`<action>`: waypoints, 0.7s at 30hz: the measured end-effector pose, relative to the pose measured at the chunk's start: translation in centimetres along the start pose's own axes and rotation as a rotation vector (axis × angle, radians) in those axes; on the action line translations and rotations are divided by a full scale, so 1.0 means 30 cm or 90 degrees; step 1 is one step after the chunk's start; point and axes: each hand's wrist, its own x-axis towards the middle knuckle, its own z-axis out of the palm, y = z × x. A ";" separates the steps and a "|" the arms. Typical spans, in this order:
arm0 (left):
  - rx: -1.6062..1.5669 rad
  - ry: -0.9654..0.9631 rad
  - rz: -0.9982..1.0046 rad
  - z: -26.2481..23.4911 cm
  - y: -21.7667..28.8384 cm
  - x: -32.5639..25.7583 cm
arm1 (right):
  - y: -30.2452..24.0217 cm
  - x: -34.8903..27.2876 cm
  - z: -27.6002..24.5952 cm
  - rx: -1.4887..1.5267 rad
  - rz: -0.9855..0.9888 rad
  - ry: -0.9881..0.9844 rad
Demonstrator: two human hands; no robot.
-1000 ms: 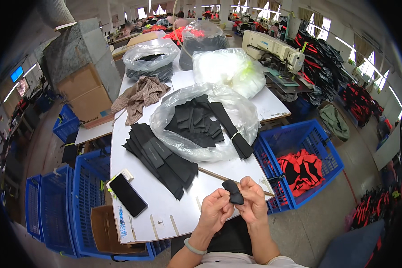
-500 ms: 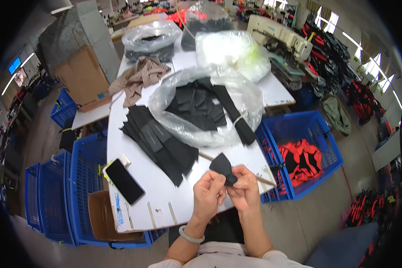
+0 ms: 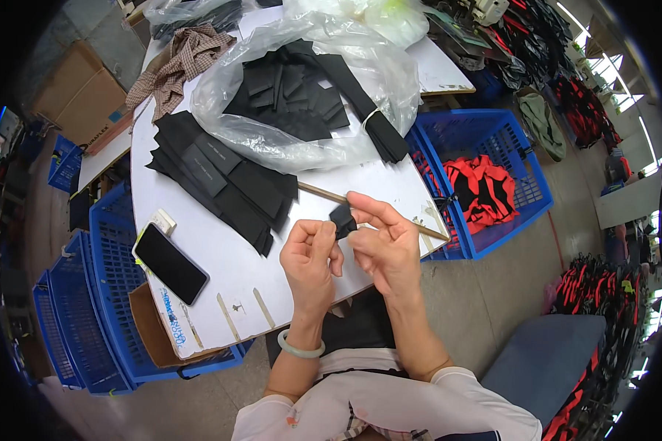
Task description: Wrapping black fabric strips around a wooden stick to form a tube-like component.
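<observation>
A small folded piece of black fabric (image 3: pixel 342 220) is held up in front of me, over the near edge of the white table (image 3: pixel 309 209). My left hand (image 3: pixel 310 257) pinches its left side between thumb and curled fingers. On the other side my right hand (image 3: pixel 386 242) grips it, with the upper fingers raised and partly stretched. Beyond my hands lies a fanned stack of black fabric strips (image 3: pixel 221 176). Behind that, an opened clear plastic bag (image 3: pixel 213 117) is full of black pieces (image 3: pixel 290 92), and a tied black bundle (image 3: pixel 368 110) leans across its right side.
A phone (image 3: pixel 171 263) lies at the table's left edge, a wooden stick (image 3: pixel 320 192) near the right corner. Blue crates flank the table; the right crate (image 3: pixel 529 180) holds red-and-black pieces (image 3: pixel 482 195). Checked cloth (image 3: pixel 180 62) lies at far left. A grey-blue padded surface (image 3: pixel 544 360) is right.
The view has tilted downward, so the table sits higher in the picture. The black piece now looks more folded, and my right hand's upper fingers have lifted and spread.
</observation>
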 end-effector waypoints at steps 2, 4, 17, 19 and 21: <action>0.078 -0.042 0.046 0.004 0.007 -0.009 | 0.012 -0.004 -0.015 -0.059 -0.038 0.012; 0.088 -0.038 0.060 0.016 0.009 -0.020 | 0.019 0.003 -0.044 0.069 -0.009 -0.017; 0.046 -0.051 -0.007 0.011 0.016 -0.015 | 0.096 0.032 -0.081 0.409 0.116 -0.152; 0.038 -0.023 -0.007 -0.019 -0.009 -0.009 | 0.105 0.032 -0.070 0.395 0.149 -0.108; 0.030 0.005 -0.010 -0.031 -0.018 -0.012 | 0.099 0.032 -0.061 0.379 0.184 -0.060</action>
